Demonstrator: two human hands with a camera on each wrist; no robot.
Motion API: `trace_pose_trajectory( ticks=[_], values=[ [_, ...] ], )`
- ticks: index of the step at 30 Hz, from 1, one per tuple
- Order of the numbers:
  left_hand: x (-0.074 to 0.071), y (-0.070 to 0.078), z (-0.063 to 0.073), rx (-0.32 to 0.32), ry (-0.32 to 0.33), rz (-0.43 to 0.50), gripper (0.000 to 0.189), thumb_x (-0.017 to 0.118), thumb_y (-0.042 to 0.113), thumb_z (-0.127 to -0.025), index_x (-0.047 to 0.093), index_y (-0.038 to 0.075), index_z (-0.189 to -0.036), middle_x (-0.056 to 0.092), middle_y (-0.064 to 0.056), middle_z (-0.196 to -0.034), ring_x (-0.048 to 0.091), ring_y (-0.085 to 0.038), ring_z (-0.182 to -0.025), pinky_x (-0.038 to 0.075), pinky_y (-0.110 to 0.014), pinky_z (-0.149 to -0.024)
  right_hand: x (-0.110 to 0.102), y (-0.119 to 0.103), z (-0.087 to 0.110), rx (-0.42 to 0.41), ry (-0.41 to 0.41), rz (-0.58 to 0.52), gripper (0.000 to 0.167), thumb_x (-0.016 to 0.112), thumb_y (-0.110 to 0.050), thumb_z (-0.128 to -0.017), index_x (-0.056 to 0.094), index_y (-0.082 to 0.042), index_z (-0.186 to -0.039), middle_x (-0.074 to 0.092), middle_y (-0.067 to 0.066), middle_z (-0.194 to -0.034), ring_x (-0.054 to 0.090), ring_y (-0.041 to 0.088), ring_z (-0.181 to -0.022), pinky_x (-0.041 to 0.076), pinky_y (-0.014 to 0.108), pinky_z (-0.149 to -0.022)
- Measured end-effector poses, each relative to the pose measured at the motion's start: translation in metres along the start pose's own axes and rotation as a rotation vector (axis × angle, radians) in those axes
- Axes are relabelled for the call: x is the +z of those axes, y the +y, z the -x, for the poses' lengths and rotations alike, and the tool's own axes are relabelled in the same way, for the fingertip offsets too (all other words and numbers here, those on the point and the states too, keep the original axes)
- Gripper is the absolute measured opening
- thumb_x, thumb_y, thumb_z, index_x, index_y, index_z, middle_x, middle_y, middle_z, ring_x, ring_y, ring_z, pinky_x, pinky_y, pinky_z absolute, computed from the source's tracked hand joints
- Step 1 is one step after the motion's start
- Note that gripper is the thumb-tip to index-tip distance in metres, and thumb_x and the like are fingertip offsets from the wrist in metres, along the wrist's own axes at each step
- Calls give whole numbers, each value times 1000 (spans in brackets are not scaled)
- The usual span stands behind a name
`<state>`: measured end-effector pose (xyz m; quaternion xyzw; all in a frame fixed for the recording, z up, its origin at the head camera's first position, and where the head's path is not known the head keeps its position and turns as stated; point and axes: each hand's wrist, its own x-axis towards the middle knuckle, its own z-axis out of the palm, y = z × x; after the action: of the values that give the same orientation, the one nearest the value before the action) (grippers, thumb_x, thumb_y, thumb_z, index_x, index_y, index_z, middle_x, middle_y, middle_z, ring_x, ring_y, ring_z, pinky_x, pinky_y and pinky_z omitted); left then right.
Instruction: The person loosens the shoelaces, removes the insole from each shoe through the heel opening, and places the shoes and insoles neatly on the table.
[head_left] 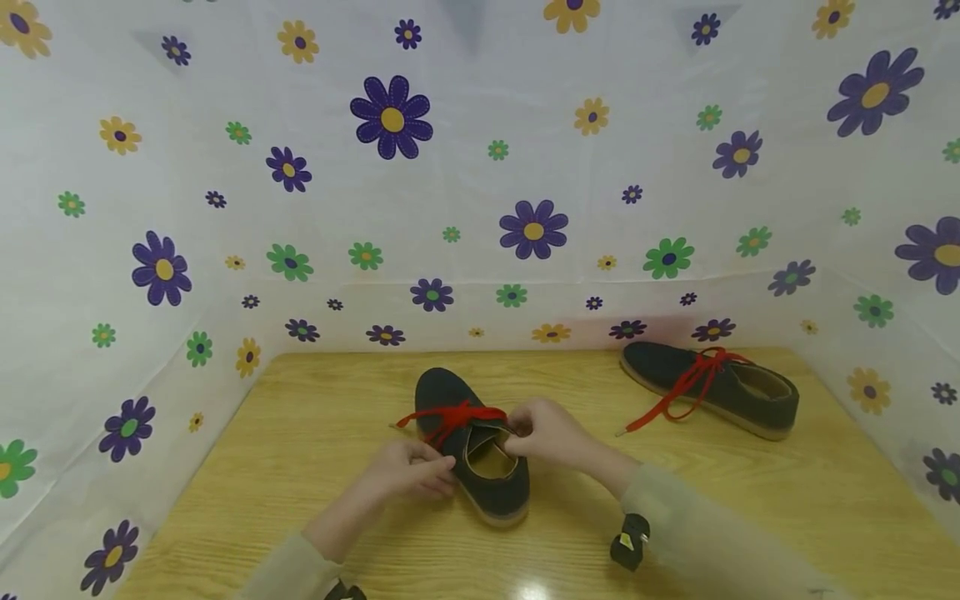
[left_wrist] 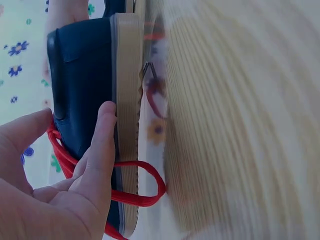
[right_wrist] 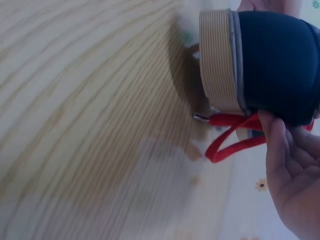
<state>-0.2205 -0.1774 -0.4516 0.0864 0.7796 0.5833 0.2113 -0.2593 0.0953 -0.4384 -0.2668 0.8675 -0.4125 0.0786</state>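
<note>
A dark navy shoe (head_left: 438,392) with a tan sole stands on the wooden table, its toe pointing away. Its red lace (head_left: 457,414) is tied in a bow, with loops hanging down both sides. At the near right edge of the shoe's opening, my right hand (head_left: 551,433) pinches the collar. In the right wrist view, the fingers (right_wrist: 272,132) grip the shoe's side close beside a lace loop. My left hand (head_left: 412,471) rests against the left side, fingers fairly straight. The left wrist view shows its thumb by the collar and a finger (left_wrist: 104,125) along the upper near the sole.
A matching navy shoe (head_left: 667,367) with a tied red lace (head_left: 686,383) lies at the back right of the table (head_left: 330,433). White flower-printed sheeting (head_left: 465,183) encloses the back and both sides. Dark wrist devices (head_left: 628,542) sit at the sleeves.
</note>
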Motion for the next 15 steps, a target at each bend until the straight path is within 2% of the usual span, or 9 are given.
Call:
trace_pose_trajectory(
  ticks=[3,7,11,15],
  values=[
    [8,2,4,7,-46,35,40,69,19,-103,65,-18,-116,79,-28,-105,81,-21,-85,66,-35,-79,-7,6,7,-36,-27,21,4,67,-5,-82,70,-5,-79,53,-5,-73,43,9,-69,37,23,-66],
    [20,6,10,15,-109,60,38,67,18,-104,64,-17,-117,78,-30,-109,81,-23,-89,66,-36,-82,-17,13,16,-66,-73,38,8,66,-3,-81,63,-8,-75,46,-8,-71,40,7,-67,35,23,-65],
    [33,10,16,12,-158,90,36,65,16,-104,63,-17,-120,76,-30,-113,81,-30,-97,65,-38,-86,-27,18,22,-92,-114,56,6,67,-4,-79,66,-9,-77,48,-9,-72,42,5,-68,36,22,-65],
    [45,14,20,4,-196,118,37,63,14,-104,61,-18,-122,75,-31,-115,80,-29,-99,65,-37,-88,-36,23,26,-129,-153,57,9,66,-3,-78,64,-11,-77,45,-10,-72,40,3,-66,34,21,-64]
  ],
)
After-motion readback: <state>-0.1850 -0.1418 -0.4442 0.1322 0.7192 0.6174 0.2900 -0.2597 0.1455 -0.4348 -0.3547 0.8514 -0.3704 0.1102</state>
